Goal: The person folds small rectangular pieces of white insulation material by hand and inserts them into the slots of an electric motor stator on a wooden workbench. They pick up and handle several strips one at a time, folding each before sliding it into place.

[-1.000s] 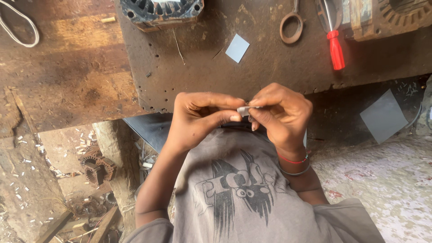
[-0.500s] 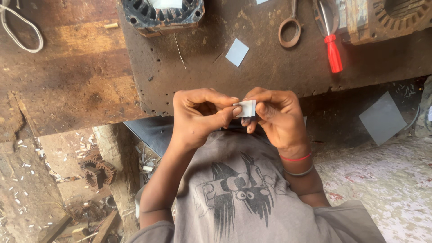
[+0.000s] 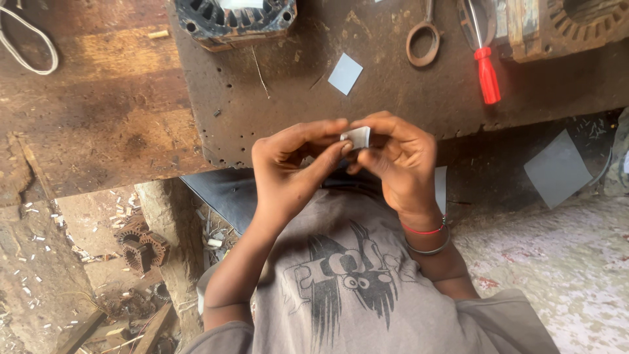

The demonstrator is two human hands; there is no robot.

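Note:
Both of my hands meet just in front of the workbench edge, over my grey printed shirt. Between their fingertips is a small pale grey piece of insulation paper [image 3: 358, 137], folded or bent. My left hand [image 3: 295, 167] pinches its left end with thumb and forefinger. My right hand [image 3: 396, 160], with red and grey bands at the wrist, grips its right end from above. A similar flat grey paper square [image 3: 344, 73] lies on the dark metal bench top [image 3: 275, 111] just beyond my hands.
A motor stator [image 3: 236, 18] sits at the bench's far edge, scissors [image 3: 423, 40] and a red-handled screwdriver [image 3: 486, 72] to the right, another motor housing [image 3: 563, 26] at the far right. A grey sheet [image 3: 557, 169] lies on the floor. A white cord [image 3: 29, 39] rests on the wooden bench.
My hands have shifted slightly and the paper piece, first barely seen between the fingertips, is turned so its pale face shows more.

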